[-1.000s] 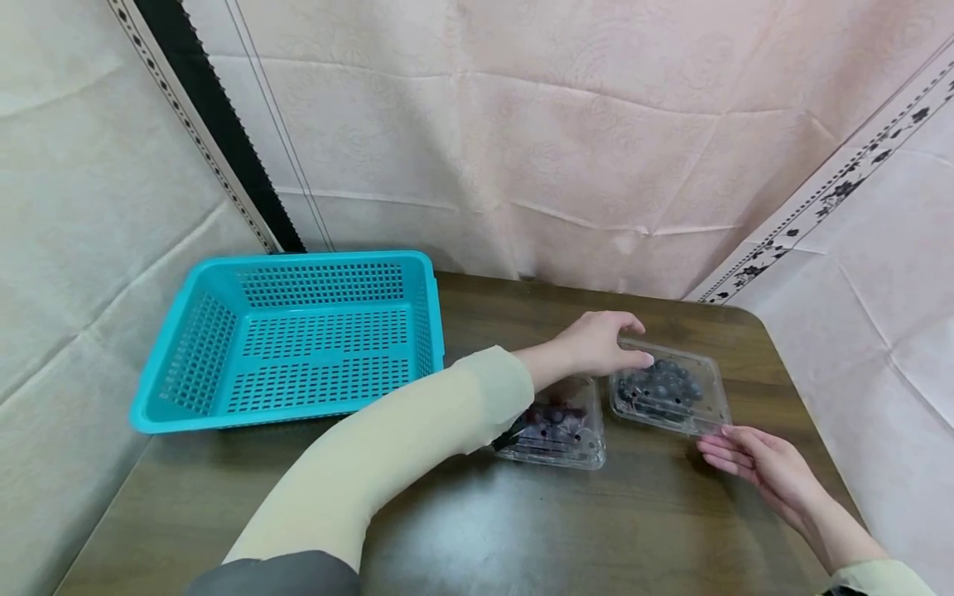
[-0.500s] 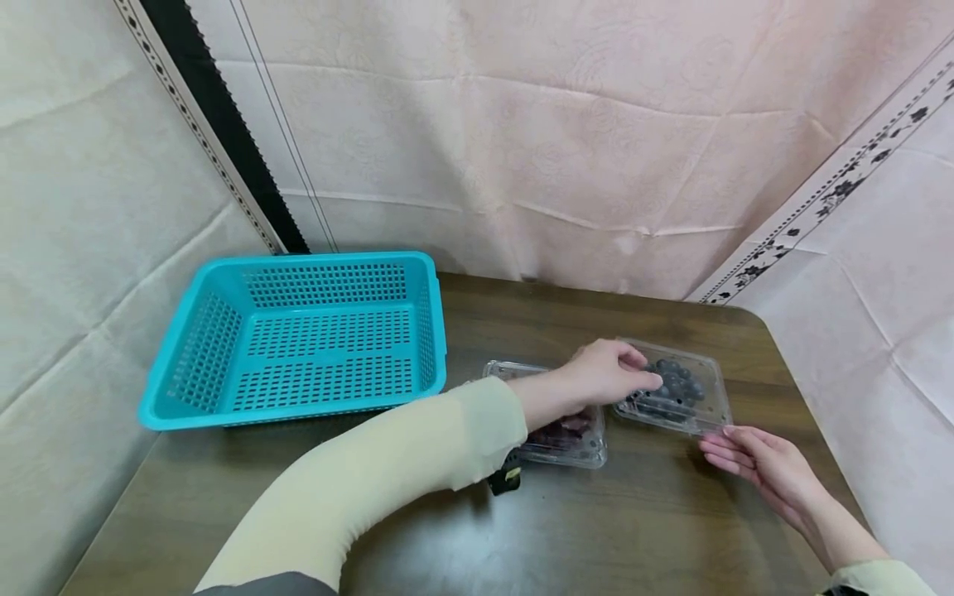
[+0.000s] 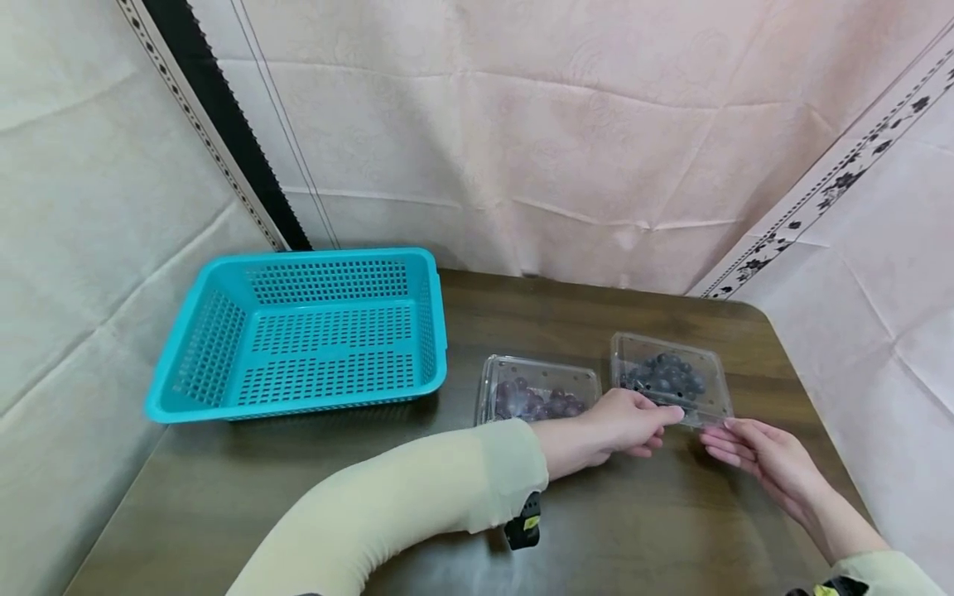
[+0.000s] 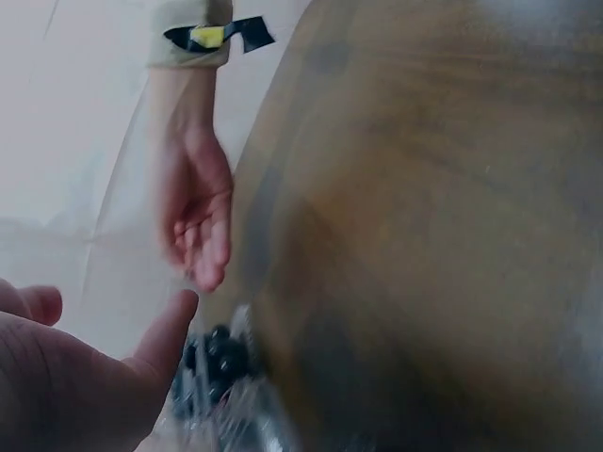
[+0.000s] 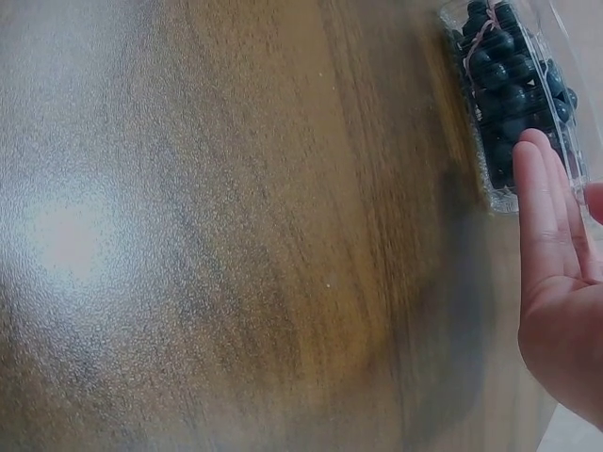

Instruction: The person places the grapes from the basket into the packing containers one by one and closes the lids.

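Observation:
A clear plastic clamshell box of dark grapes lies on the table at the right. My right hand holds its near right corner, thumb on top and nearly straight fingers against the side, as the right wrist view shows. My left hand is at the box's near edge, its thumb stretched over that edge and the other fingers lower. In the left wrist view the left hand is blurred, with thumb and finger apart. Whether it touches the box, I cannot tell.
A second clear clamshell box holding purplish-red grapes lies left of the first, partly behind my left forearm. A blue perforated basket stands at the left of the wooden table. Pale cloth hangs behind.
My left hand has moved from above the far left of the dark-grape box down to its near edge, uncovering more of the other box. My right hand stays at the corner.

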Tool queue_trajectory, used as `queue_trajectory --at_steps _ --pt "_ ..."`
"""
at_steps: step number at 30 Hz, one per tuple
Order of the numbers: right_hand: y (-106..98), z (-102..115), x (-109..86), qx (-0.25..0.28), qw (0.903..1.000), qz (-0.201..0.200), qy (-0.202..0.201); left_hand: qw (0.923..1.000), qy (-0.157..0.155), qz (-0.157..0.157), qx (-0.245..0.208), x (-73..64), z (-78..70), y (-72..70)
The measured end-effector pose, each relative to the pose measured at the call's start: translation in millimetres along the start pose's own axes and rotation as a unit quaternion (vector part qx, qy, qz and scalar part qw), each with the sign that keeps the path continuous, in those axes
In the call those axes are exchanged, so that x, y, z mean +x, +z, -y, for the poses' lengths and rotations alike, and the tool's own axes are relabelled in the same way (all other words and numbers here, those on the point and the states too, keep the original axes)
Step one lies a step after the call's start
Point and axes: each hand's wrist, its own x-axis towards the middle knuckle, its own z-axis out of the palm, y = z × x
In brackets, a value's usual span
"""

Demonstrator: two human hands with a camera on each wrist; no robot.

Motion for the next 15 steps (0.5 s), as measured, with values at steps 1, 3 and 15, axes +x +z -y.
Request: queue_trajectory --at_steps 1,3,15 --pt "-0.1 0.6 -0.2 0.001 1.0000 -0.001 0.001 1.0000 -0.005 -0.004 -0.004 -0.4 1.6 3.8" --pt "-0.3 1.6 -0.5 0.002 1.0000 0.000 0.002 0.9998 -0.012 -0.008 -0.012 -0.8 4.4 10.4" --pt "0.6 4.5 -1.2 -0.011 0.9994 -0.030 0.014 0.9937 -0.021 -0.052 -0.097 -0.7 20.0 31.5"
